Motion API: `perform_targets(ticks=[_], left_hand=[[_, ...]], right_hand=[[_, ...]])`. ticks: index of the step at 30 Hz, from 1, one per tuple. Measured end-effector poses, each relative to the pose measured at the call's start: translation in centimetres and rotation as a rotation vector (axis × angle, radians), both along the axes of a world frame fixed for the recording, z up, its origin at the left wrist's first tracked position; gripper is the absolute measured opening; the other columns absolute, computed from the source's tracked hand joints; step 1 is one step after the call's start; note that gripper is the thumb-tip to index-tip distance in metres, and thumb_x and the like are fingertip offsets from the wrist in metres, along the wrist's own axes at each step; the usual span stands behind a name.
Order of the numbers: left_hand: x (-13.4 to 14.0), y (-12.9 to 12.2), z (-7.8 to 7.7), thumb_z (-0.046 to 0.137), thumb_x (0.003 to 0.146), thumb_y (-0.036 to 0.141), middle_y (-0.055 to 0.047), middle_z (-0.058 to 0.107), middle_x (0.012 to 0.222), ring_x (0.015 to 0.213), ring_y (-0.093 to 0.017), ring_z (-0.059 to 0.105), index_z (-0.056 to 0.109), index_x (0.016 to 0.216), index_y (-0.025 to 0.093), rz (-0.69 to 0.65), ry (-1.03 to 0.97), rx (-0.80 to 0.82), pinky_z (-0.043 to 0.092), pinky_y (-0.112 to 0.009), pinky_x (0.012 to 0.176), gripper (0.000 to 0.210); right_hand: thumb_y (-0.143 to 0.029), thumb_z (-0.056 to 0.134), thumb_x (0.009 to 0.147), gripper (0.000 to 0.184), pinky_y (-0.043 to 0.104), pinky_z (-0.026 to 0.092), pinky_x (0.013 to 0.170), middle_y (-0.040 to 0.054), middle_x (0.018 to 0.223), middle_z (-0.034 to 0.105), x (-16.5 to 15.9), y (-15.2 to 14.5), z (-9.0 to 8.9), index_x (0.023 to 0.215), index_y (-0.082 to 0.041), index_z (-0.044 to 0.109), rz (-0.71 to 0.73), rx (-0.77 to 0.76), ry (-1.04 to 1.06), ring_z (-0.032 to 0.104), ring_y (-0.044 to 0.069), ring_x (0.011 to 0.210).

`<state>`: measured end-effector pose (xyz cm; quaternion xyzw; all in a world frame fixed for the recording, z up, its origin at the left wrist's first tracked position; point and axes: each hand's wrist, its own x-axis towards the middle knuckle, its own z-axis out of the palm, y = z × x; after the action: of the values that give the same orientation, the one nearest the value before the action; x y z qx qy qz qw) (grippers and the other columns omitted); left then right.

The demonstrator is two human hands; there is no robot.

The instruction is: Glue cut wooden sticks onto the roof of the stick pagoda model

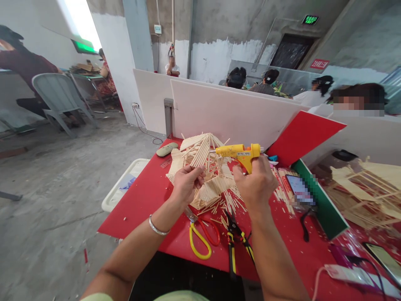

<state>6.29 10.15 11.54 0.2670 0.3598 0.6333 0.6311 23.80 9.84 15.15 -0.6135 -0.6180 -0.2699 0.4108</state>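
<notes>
My right hand (257,179) is wrapped round the handle of a yellow glue gun (239,151). The gun's nozzle points left, at the slanted sticks on top of a model built of thin wooden sticks (184,155). My left hand (189,182) is closed, thumb and forefinger pinched at the lower end of these slanted sticks; a stick seems to be between them, though the fingers partly cover it. Loose sticks (232,202) lie in front of the model. Nearer me are scissors (200,240) with one yellow and one red handle, and black-and-yellow pliers (233,238).
A red tabletop (140,213) carries everything. At right lie a phone (299,188), a green divider board (319,196) and another stick model (369,192). White partitions (232,113) stand behind, with several people beyond. A white tray (109,200) sticks out at left below the table.
</notes>
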Motion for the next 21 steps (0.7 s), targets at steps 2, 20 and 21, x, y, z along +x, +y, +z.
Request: perform_targets(ticks=[2, 20, 21], left_hand=[[0.04, 0.06, -0.07, 0.087, 0.060, 0.029, -0.003, 0.064, 0.059, 0.041, -0.007, 0.051, 0.058, 0.064, 0.013, 0.002, 0.001, -0.003, 0.030, -0.018, 0.037, 0.033], [-0.21, -0.07, 0.16, 0.085, 0.061, 0.027, -0.002, 0.064, 0.060, 0.043, -0.007, 0.054, 0.062, 0.070, 0.012, -0.039, -0.019, -0.021, 0.031, -0.018, 0.037, 0.029], [-0.28, -0.04, 0.11, 0.083, 0.063, 0.029, -0.002, 0.064, 0.061, 0.043, -0.007, 0.055, 0.063, 0.072, 0.012, -0.049, -0.032, -0.018, 0.032, -0.018, 0.037, 0.028]], right_hand=[[-0.030, 0.059, 0.079, 0.025, 0.030, 0.036, 0.058, 0.0084, 0.092, 0.064, -0.01, 0.00, -0.02, 0.100, -0.016, 0.063, 0.000, 0.003, -0.001, 0.056, 0.020, 0.078], [-0.031, 0.057, 0.079, 0.019, 0.032, 0.039, 0.062, 0.0077, 0.089, 0.063, -0.34, 0.19, -0.28, 0.092, -0.019, 0.062, 0.000, -0.030, 0.052, 0.057, 0.021, 0.078], [-0.031, 0.057, 0.078, 0.018, 0.033, 0.040, 0.063, 0.0071, 0.088, 0.063, -0.32, 0.35, -0.42, 0.091, -0.019, 0.061, 0.017, -0.038, 0.080, 0.056, 0.021, 0.077]])
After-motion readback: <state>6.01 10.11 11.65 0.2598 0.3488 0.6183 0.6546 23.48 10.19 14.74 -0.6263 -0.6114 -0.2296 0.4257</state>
